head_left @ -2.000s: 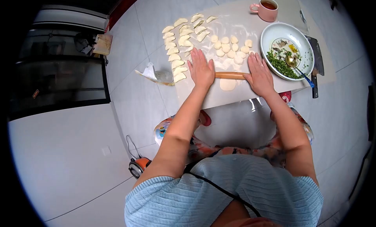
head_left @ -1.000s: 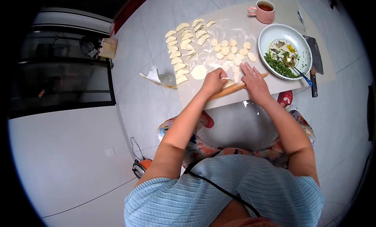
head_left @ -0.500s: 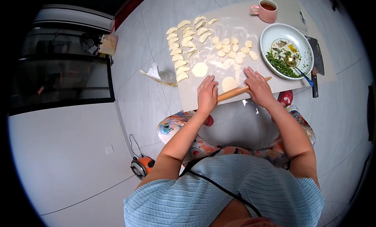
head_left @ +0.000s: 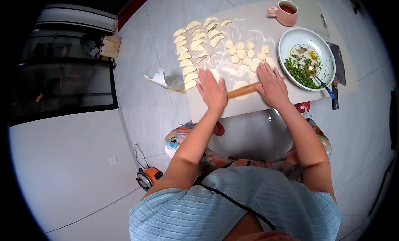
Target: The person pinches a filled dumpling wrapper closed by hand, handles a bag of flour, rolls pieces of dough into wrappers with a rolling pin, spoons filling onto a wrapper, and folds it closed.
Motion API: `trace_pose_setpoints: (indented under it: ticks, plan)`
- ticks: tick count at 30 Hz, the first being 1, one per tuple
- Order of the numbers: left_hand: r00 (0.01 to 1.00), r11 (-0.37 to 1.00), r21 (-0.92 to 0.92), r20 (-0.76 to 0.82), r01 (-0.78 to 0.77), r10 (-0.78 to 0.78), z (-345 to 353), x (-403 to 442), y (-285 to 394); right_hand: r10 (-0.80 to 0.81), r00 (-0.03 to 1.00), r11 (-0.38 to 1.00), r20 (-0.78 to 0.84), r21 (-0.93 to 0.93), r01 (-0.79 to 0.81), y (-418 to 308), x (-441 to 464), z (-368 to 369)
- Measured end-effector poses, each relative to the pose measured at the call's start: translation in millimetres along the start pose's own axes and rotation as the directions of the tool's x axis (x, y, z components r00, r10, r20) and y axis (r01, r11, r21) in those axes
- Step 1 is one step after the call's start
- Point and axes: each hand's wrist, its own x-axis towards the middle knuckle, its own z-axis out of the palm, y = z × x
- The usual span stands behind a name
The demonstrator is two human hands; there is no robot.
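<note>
A wooden rolling pin (head_left: 244, 90) lies across a round dough wrapper (head_left: 240, 97) near the table's front edge. My left hand (head_left: 213, 91) rests flat over the pin's left end, fingers stretched forward and apart. On the pin's right part lies my right hand (head_left: 272, 86), palm down, its fingers extended. Another flat wrapper (head_left: 215, 74) is partly covered by my left fingers. Beyond the pin sit several small dough pieces (head_left: 241, 54) dusted with flour. Folded dumplings (head_left: 183, 50) stand in rows at the left.
At the right is a white bowl (head_left: 330, 60) with chopped greens (head_left: 300, 76) and a spoon (head_left: 324, 86). A cleaver (head_left: 338, 68) lies beside it. A pink mug (head_left: 286, 17) of dark liquid stands at the back. A plastic bag (head_left: 166, 81) is on the floor left of the table.
Both hands have pushed the rolling pin forward over the dough wrapper. My left hand's fingers have straightened and now reach over the other wrapper.
</note>
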Motion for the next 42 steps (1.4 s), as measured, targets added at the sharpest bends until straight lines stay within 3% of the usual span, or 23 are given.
trace_pose_setpoints:
  ticks: [3, 5, 7, 11, 15, 19, 21, 22, 25, 27, 30, 31, 33, 36, 42]
  plan:
    - [0.996, 0.997, -0.023, -0.033, 0.077, -0.078, 5, -19, -10, -0.038, 0.998, 0.999, 0.049, -0.024, 0.04, -5, -3, 2]
    - [0.992, 0.994, -0.003, -0.066, 0.106, -0.106, 11, 9, -12, -0.083, 0.993, 0.995, -0.083, -0.058, 0.078, -2, 6, 9]
    - [0.962, 0.976, -0.047, -0.163, 0.212, -0.217, 12, 44, -5, -0.061, 0.992, 0.997, -0.112, -0.059, 0.054, -2, 15, 8]
    - [0.957, 0.981, -0.044, -0.214, 0.19, -0.195, 17, 68, 10, 0.061, 0.992, 0.997, -0.109, -0.032, -0.064, 6, 19, 20]
    - [0.994, 0.996, -0.019, -0.064, 0.092, -0.093, 3, 40, 22, 0.064, 0.997, 0.997, -0.044, -0.031, -0.065, 12, 4, 19]
    - [0.994, 0.998, 0.054, -0.101, -0.038, 0.044, -12, -3, 24, 0.007, 0.999, 0.998, 0.042, -0.065, -0.004, 8, -14, 6]
    - [0.994, 0.967, -0.23, -0.032, -0.109, 0.104, -22, -10, 28, -0.07, 0.997, 0.998, 0.014, 0.004, 0.07, 11, -21, 14]
    - [0.981, 0.954, -0.235, -0.097, -0.188, 0.17, -15, -11, 29, -0.069, 0.998, 0.998, 0.013, 0.004, 0.069, 14, -22, 19]
    - [0.95, 0.91, -0.278, -0.032, -0.306, 0.31, -17, -19, 50, -0.186, 0.979, 0.976, -0.085, 0.102, 0.194, 19, -21, 26]
    - [0.946, 0.907, -0.269, -0.1, -0.325, 0.309, -23, -25, 68, -0.207, 0.975, 0.969, -0.08, 0.12, 0.216, 18, -19, 23]
    - [0.912, 0.922, -0.278, 0.235, -0.268, 0.336, -30, -31, 80, -0.205, 0.966, 0.955, -0.159, 0.185, 0.233, 16, -19, 23]
    - [0.911, 0.922, -0.278, 0.236, -0.27, 0.338, -27, -34, 77, -0.203, 0.966, 0.955, -0.16, 0.185, 0.232, 16, -19, 22]
    - [0.853, 0.849, -0.339, 0.192, -0.406, 0.485, -20, -42, 68, -0.223, 0.96, 0.951, -0.167, 0.177, 0.251, 16, -21, 20]
    - [0.854, 0.832, -0.343, 0.133, -0.436, 0.503, -31, -49, 42, -0.25, 0.956, 0.946, -0.152, 0.17, 0.275, 14, -25, 14]
    - [0.969, 0.976, -0.07, 0.124, -0.205, 0.212, -19, -67, -11, -0.245, 0.967, 0.954, -0.077, 0.16, 0.254, 14, -25, 14]
